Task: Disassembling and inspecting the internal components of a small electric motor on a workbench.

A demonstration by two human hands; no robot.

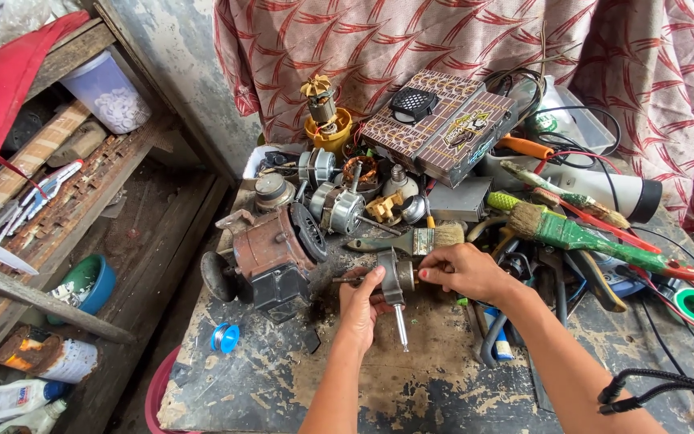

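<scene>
Above the scuffed, paint-flecked wooden worktop (411, 378), the left hand (361, 309) grips a small grey metal motor part with a steel shaft (393, 283) (shaft pointing down), while the right hand (463, 271) pinches its upper end, just below a wide flat-bristled paintbrush (419, 239).

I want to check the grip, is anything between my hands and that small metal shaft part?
Nothing visible. The left hand and right hand both touch the small metal shaft part directly; the paintbrush lies just behind it.
</scene>
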